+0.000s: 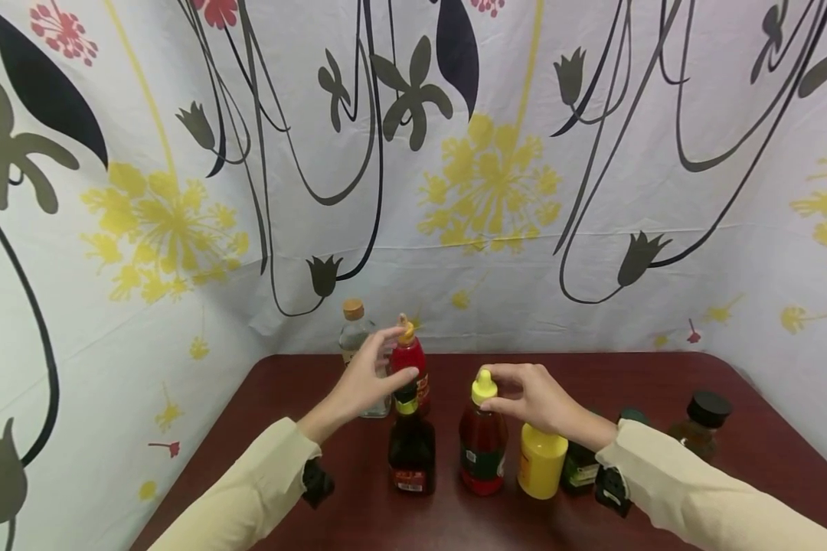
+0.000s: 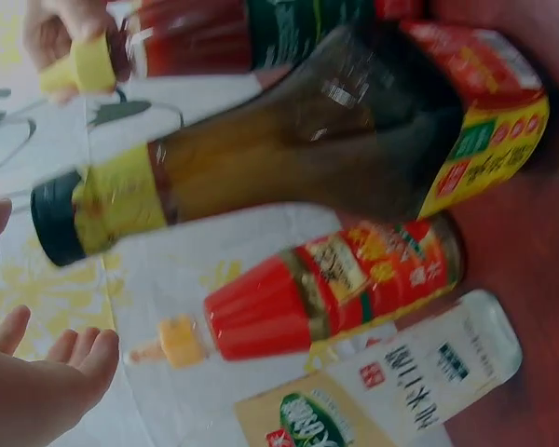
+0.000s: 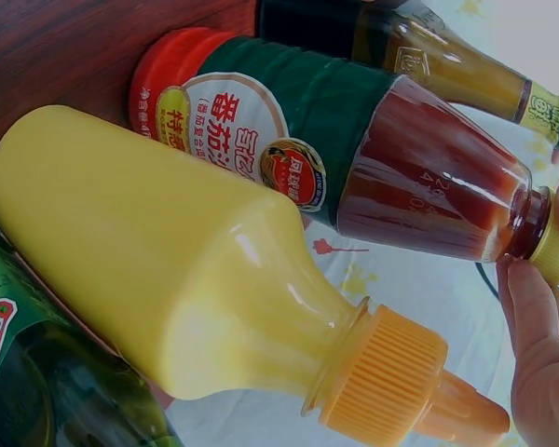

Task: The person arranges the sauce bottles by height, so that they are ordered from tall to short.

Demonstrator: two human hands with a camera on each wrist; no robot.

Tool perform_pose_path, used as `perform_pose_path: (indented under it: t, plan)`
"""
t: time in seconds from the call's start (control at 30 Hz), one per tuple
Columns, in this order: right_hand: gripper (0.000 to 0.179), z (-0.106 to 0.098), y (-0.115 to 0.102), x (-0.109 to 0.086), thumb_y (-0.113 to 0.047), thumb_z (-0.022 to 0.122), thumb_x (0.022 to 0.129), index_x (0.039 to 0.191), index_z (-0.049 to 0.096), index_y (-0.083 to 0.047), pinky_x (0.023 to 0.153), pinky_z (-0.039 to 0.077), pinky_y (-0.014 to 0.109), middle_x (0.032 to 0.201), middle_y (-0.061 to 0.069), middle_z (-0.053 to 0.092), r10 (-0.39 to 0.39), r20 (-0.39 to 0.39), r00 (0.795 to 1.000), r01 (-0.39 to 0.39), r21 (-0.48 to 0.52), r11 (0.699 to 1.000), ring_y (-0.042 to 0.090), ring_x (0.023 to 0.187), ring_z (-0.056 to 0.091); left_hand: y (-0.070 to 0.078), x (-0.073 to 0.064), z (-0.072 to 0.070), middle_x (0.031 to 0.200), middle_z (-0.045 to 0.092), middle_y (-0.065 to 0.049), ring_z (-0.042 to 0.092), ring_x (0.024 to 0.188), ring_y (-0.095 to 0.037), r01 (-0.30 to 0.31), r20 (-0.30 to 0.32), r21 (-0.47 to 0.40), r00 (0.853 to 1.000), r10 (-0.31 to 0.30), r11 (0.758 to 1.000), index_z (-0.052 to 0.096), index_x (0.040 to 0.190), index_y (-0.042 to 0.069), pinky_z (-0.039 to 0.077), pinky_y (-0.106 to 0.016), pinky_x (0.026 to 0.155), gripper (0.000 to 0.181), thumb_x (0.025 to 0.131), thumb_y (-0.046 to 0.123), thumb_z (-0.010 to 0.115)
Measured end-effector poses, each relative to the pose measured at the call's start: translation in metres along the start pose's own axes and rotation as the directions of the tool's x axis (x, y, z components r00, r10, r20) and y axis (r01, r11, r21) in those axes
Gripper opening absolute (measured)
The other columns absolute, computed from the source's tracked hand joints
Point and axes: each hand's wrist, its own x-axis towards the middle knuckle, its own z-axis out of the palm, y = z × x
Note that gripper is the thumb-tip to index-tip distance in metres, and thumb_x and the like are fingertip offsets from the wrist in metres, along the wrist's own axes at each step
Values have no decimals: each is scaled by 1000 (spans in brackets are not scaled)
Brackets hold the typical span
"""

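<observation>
My left hand hovers by the dark cap of a brown sauce bottle, thumb and fingers spread. In the left wrist view a gap separates those fingers from the cap. Behind that bottle stand a red squeeze bottle with an orange-yellow tip and a clear bottle, partly covered by the hand. With thumb and fingers, my right hand pinches the yellow cap of a ketchup bottle, which stands upright on the table.
Right of the ketchup is a yellow squeeze bottle. Beside it a green bottle is partly hidden by the right arm. A jar with a black lid stands farther right on the dark red table. Patterned cloth hangs behind.
</observation>
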Motion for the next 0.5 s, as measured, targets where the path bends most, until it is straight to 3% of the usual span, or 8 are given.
perform_pose_path:
  t: [0.17, 0.3, 0.4, 0.5]
  plan:
    - [30, 0, 0, 0, -23, 68, 77, 103, 62, -10, 75, 49, 30, 94, -5, 63, 9, 0, 1000, -9, -5, 1000, 16, 93, 59, 8, -19, 9, 127, 42, -13, 42, 114, -29, 18, 42, -27, 999, -17, 999, 40, 128, 6, 37, -46, 90, 50, 84, 11, 61]
    - [29, 1, 1, 0, -22, 68, 77, 103, 62, -11, 76, 49, 31, 93, -6, 63, 16, 0, 1000, -16, 3, 1000, 16, 93, 59, 16, -31, 15, 119, 47, -16, 49, 95, -27, 22, 57, -13, 998, -21, 1000, 41, 126, 2, 42, -41, 76, 46, 84, 8, 59]
    - [28, 1, 1, 0, -22, 68, 77, 103, 62, -11, 76, 48, 30, 92, -6, 63, 23, 3, 1000, -23, 17, 1000, 16, 93, 59, 11, -34, 20, 116, 48, -17, 51, 93, -26, 46, 64, -42, 997, -44, 998, 41, 125, 4, 44, -39, 75, 46, 84, 7, 60]
    - [29, 1, 0, 0, -21, 68, 78, 104, 61, -11, 76, 48, 29, 93, -6, 62, 41, 11, 999, -41, 31, 999, 16, 94, 59, 1, -36, 25, 115, 51, -17, 52, 101, -27, 54, 51, -94, 997, -49, 994, 41, 124, 2, 43, -41, 82, 46, 83, 5, 61]
